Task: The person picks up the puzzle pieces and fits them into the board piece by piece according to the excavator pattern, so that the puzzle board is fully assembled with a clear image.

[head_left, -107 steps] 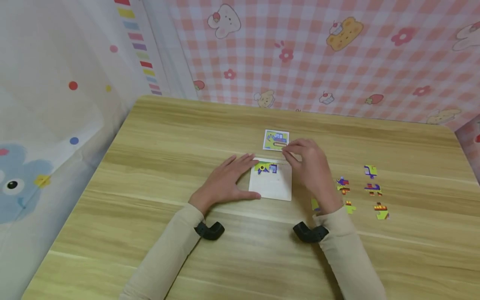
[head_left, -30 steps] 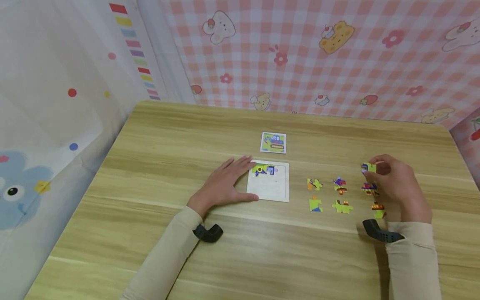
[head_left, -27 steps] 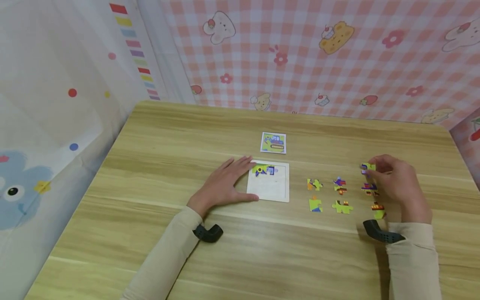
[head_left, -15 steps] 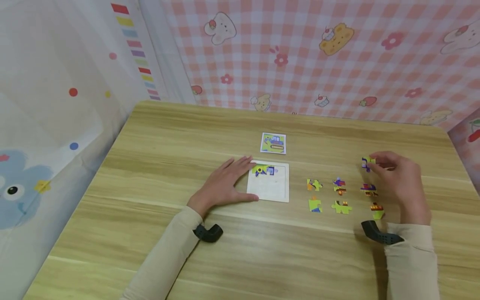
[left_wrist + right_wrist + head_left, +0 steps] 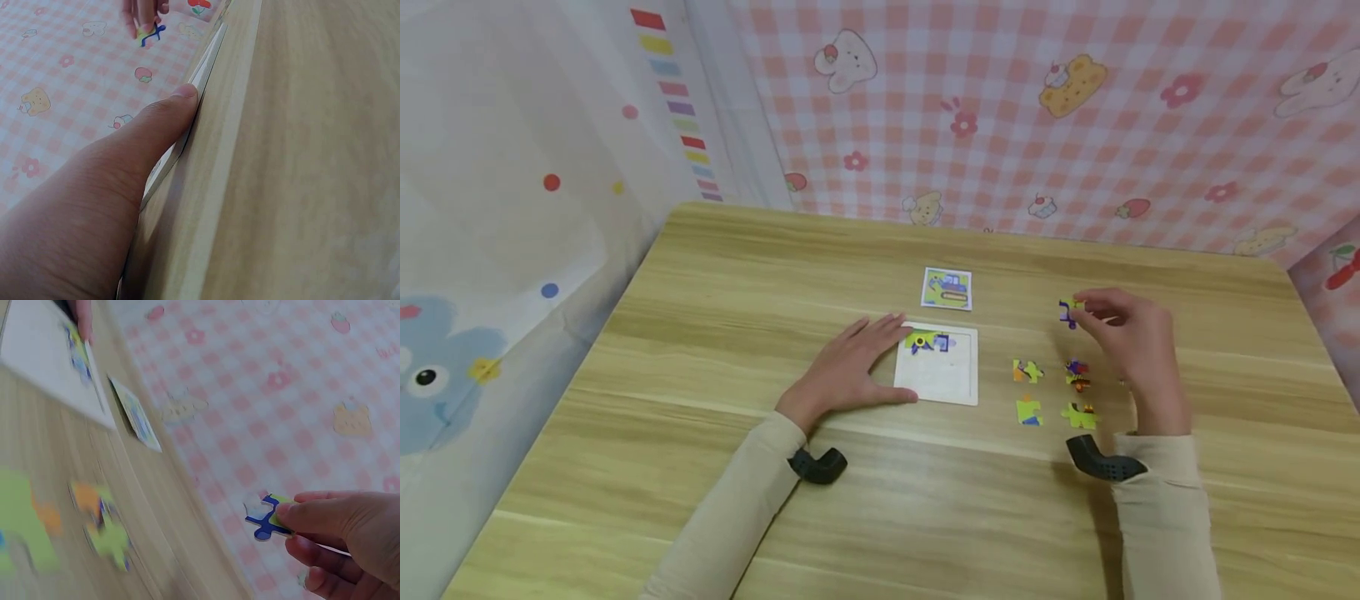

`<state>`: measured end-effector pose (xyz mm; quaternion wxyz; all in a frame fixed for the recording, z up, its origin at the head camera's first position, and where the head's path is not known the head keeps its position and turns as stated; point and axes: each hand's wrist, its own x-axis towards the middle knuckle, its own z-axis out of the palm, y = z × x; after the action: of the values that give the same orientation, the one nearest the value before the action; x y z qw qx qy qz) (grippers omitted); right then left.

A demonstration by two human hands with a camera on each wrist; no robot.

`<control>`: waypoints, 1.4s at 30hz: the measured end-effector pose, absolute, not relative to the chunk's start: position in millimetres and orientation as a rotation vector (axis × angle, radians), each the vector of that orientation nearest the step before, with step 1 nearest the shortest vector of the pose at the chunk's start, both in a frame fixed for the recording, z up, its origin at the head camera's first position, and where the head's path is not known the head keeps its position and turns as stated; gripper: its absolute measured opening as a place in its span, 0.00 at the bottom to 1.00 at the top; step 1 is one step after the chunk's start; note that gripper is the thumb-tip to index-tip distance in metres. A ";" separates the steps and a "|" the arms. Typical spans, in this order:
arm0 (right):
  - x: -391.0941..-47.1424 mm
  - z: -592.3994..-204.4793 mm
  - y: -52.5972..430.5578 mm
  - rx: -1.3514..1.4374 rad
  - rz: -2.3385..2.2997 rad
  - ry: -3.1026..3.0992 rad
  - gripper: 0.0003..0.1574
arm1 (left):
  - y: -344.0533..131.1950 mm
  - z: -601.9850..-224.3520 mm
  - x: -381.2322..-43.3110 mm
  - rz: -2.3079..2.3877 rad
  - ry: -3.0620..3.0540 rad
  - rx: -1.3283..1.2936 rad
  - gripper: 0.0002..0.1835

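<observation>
Wooden table [image 5: 737,292] bore one white tray [image 5: 936,385], touched at its left corners by the outspread left hand [image 5: 848,371] (presumably for steadiness), while farther right the right hand [image 5: 1133,337] pinched a raised puzzle piece [image 5: 265,527] by one side, seemingly sparing its tabs.

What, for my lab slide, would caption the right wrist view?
Right hand pinches a puzzle piece aloft; loose pieces, white tray and picture card lie on the wooden table.
</observation>
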<state>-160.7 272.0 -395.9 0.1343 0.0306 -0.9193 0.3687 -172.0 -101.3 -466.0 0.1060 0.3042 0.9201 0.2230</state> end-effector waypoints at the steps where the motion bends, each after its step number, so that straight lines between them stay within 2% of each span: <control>1: -161.1 -396.3 266.6 0.093 1.077 -2.675 0.14 | -100.8 -466.2 -172.1 0.652 2.710 0.898 0.57; 11: -171.0 -412.2 208.8 0.170 1.404 -2.779 0.12 | -98.9 -465.8 -173.8 0.634 2.712 0.899 0.57; 16: -173.9 -423.6 190.0 0.115 1.495 -2.875 0.11 | -98.3 -465.4 -173.9 0.619 2.710 0.902 0.57; 28: -175.9 -435.2 178.4 0.077 1.601 -2.923 0.12 | -100.0 -464.8 -172.4 0.624 2.709 0.883 0.57; 42: -175.1 -437.1 167.3 0.068 1.474 -2.974 0.12 | -100.7 -464.4 -171.5 0.640 2.712 0.884 0.56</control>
<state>-175.1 167.3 -437.1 -0.0892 0.0205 -0.8922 0.4422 -171.5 -100.7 -464.4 0.1089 0.3006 0.9222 0.2176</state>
